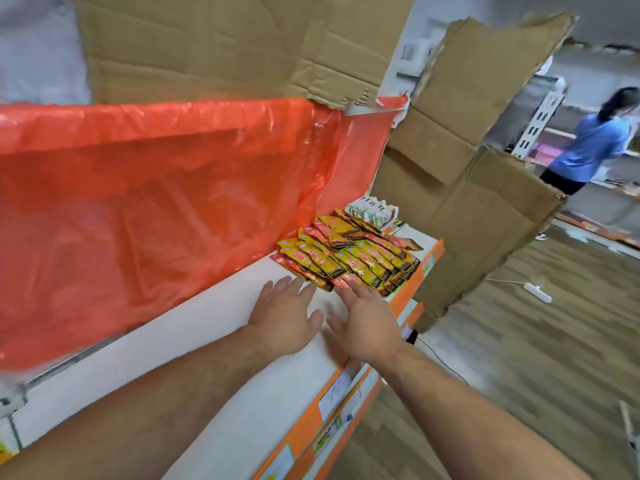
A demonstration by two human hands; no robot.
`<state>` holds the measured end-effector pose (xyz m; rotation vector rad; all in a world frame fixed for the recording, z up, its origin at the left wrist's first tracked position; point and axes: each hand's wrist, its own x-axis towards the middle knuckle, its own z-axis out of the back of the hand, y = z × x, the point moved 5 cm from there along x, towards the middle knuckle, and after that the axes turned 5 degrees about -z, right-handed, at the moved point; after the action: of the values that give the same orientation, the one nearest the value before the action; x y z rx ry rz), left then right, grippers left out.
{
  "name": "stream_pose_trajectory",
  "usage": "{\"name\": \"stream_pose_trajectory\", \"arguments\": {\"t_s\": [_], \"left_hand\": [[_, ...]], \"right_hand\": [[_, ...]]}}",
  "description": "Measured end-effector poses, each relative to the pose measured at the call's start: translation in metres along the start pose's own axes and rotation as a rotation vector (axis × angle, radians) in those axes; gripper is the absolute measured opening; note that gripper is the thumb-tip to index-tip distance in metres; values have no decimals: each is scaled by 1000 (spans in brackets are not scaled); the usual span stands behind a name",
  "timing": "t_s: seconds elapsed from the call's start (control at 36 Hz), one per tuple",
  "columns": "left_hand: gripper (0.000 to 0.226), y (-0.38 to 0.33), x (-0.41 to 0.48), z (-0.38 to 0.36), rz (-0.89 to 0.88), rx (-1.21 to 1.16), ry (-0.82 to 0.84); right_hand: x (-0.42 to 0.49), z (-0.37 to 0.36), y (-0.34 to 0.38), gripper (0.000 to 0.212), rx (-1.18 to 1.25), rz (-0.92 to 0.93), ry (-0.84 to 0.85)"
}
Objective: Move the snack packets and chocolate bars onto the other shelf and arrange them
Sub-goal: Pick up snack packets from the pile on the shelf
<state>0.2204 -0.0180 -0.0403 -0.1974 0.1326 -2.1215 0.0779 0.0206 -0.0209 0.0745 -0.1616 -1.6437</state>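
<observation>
Both hands are open, with the fingers straight and a little spread, and they hold nothing. Left hand point(284, 315) lies palm down over the white shelf point(194, 368), and its fingertips reach the near edge of the snack packets point(349, 259). Right hand point(367, 325) is just beside it, also palm down, and its fingers point(351, 289) come onto the nearest packets at the front of the pile. Whether the fingers press on the packets, I cannot tell.

The snack packets are yellow and red. They lie flat in overlapping rows at the far end of the shelf, close to its orange front strip point(407, 294). Behind them stands a small group of green and white packs point(372, 213).

A red plastic sheet point(156, 202) hangs along the back of the shelf. Above it leans a large cardboard panel point(207, 39), and a second cardboard piece point(464, 174) stands past the end of the shelf. On the wooden floor point(519, 358) lies a white power strip point(538, 292). Far to the right stands a person in a blue shirt point(595, 143), near other shelves.
</observation>
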Motion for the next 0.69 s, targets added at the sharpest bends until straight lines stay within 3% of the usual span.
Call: {"name": "stream_pose_trajectory", "arguments": {"t_s": [0.19,0.25,0.36,0.5,0.69], "left_hand": [[72,-1,48,5,54,-102,-211],[61,0,66,6,107,-149,-259],[22,5,104,10,354,-439,-324],[24,10,144,4,695,-879,-347],[17,5,171,-9,958,-1139,-426]], "right_hand": [[62,0,-22,56,123,33,-79],[82,-1,-28,52,140,56,-106],[122,4,-42,49,149,120,-131],[167,9,-60,45,114,212,-91],[201,4,-70,47,101,386,28]]}}
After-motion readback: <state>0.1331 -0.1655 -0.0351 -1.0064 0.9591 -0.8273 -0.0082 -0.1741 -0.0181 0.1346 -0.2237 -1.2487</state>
